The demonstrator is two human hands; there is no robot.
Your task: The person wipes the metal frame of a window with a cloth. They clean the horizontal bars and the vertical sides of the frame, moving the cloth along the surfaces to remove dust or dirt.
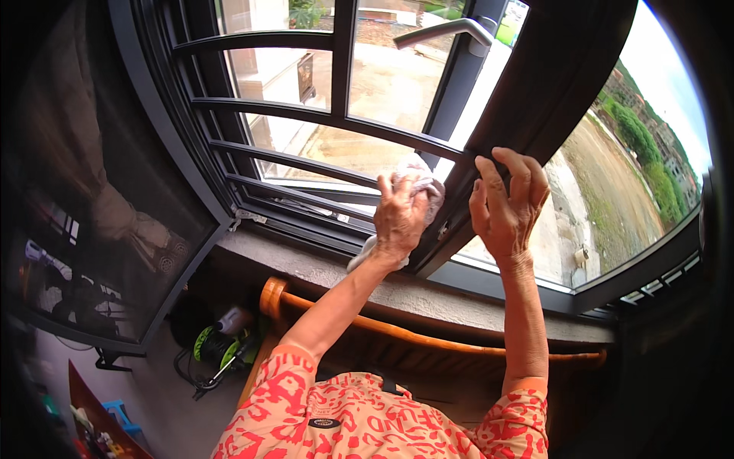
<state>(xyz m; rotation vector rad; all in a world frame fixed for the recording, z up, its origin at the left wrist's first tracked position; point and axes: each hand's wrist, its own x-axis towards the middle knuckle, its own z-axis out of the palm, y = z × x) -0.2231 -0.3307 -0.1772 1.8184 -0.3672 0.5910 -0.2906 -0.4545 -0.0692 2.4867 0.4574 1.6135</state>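
Note:
A pale, crumpled cloth (431, 192) is in my left hand (398, 215), pressed against the dark metal window frame at the right end of the horizontal bars. Part of the cloth hangs below the wrist, over the sill. My right hand (509, 201) rests its fingertips on the wide dark upright (550, 86) of the frame, fingers bent and apart, with nothing held. Left of my hands run the window's dark bars (269, 109). Above them, a grey window handle (444, 31) sits on an opened sash.
A rough sill (298, 261) runs below the frame, with a wooden bench's back rail (401, 338) in front of it. An open screen panel (132, 229) stands at the left. A green and black reel (218, 344) and a blue stool (122, 416) are on the floor.

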